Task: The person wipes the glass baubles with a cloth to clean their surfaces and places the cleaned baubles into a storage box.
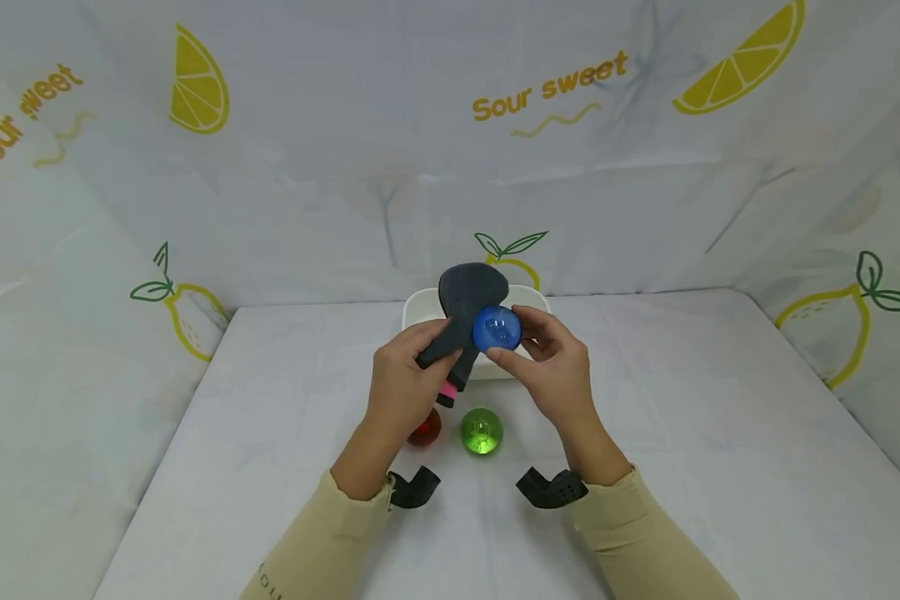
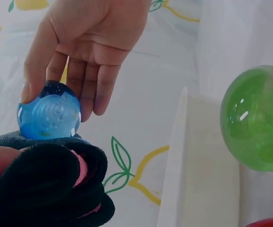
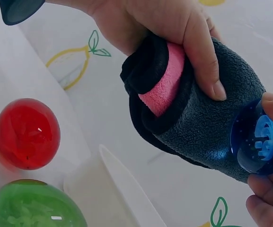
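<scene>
My left hand [image 1: 408, 371] grips a folded dark grey cloth [image 1: 465, 304] with a pink side showing at its folds. Between thumb and fingers my right hand [image 1: 551, 362] pinches a clear blue ball [image 1: 497, 329], which touches the cloth in the right wrist view. Both hands are raised in front of a white tray [image 1: 412, 310]. Below them on the table lie a green ball [image 1: 482, 431] and a red ball [image 1: 424, 428], the red one partly hidden by my left wrist. In the left wrist view, the blue ball [image 2: 48, 113] sits against the cloth's edge.
The white-covered table [image 1: 682, 442] extends to both sides and meets a printed white curtain [image 1: 307, 200] at the back. The white tray stands near the table's back edge. Black wrist mounts [image 1: 412, 487] stick out inward below each hand.
</scene>
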The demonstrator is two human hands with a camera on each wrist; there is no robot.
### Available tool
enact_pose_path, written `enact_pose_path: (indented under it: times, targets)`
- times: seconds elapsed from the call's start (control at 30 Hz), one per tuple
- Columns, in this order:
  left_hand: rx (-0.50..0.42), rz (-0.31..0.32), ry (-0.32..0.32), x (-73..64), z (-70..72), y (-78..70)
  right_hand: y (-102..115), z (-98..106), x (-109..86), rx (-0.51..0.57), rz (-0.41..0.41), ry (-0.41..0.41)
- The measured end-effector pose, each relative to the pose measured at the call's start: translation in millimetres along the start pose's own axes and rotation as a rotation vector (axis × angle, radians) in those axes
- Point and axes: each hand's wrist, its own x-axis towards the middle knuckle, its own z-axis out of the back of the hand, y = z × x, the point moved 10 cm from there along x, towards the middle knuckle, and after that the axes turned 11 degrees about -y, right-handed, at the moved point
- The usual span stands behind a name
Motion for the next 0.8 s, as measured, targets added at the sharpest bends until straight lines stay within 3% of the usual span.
enact_pose_path:
  times: [0.17,0.37,0.5,0.6,0.8]
  targets:
    - [-0.022,0.032,0.002,1.1,1.1,3.7,4,1,-0.9,-0.012,0.041,-0.01]
    - [0.004,0.17,0.085,-1.6,-5.0,16.8,16,0,-3.8,-0.044,0.155,-0.009]
    - [0.073,0.255,0.132,-4.4,-7.8,24.9,28,-4,-9.0,-0.101,0.311,0.017]
    - [0.098,0.298,0.127,-4.4,-5.9,27.7,38,-9,-15.1,-0.185,0.464,0.04]
    - [0.089,0.336,0.117,-3.4,-3.0,30.7,56,-18,-25.5,-0.301,0.698,0.076]
